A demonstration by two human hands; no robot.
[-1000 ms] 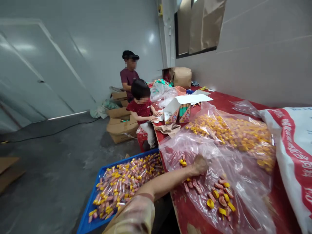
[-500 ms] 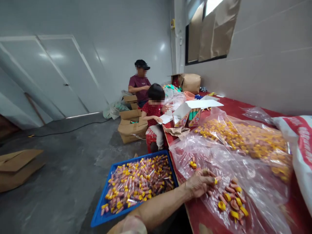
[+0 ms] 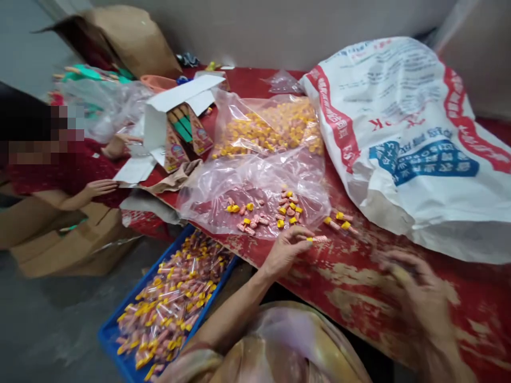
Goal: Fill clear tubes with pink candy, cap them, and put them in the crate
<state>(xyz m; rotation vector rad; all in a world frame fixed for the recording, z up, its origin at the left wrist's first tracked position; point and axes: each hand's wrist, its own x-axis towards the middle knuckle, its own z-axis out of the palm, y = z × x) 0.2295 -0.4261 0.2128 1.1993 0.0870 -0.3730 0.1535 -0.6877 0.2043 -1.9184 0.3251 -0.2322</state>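
Note:
My left hand (image 3: pixel 284 251) is closed in a pinch over the front of the red table. Between its thumb and fingertips is a small pink tube with a yellow cap (image 3: pixel 318 239), pointing right. To the right, my right hand (image 3: pixel 415 279) is smeared by motion above the table, so its grip cannot be made out. Several similar yellow-capped tubes (image 3: pixel 339 224) lie between the hands, beyond the fingertips. Loose pink pieces and yellow caps (image 3: pixel 290 208) rest on a clear plastic bag (image 3: pixel 207 186) just past my left hand.
A blue tray (image 3: pixel 109 335) of capped tubes stands low at left. The bag's far part holds many yellow caps (image 3: pixel 275 125). A white printed sack (image 3: pixel 419 197) covers the right back. A person in a red shirt (image 3: pixel 80 165) sits left, near an open white box (image 3: pixel 155 127) and cardboard cartons (image 3: pixel 75 239).
The view has swung right and down. My left hand has moved off the loose pieces on the bag to the table's front, holding a tube. My right hand has come into view.

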